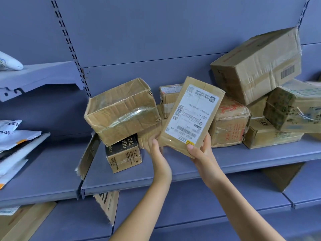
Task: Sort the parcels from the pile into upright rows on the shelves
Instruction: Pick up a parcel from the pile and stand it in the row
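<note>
The right hand (201, 153) pinched the flat parcel (192, 115) by its lower end, long axis leaning up-right above the shelf (225, 162) front edge; the left hand (157, 150) beside it, grip unclear.

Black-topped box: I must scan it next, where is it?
Head view, left of centre: the black-topped box sits on the shelf under a taped carton, just left of the left hand.

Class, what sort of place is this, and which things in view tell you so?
Probably a parcel depot or pickup point: blue metal shelving, a pile of taped cardboard boxes, and a flat parcel bearing a barcoded shipping label.
</note>
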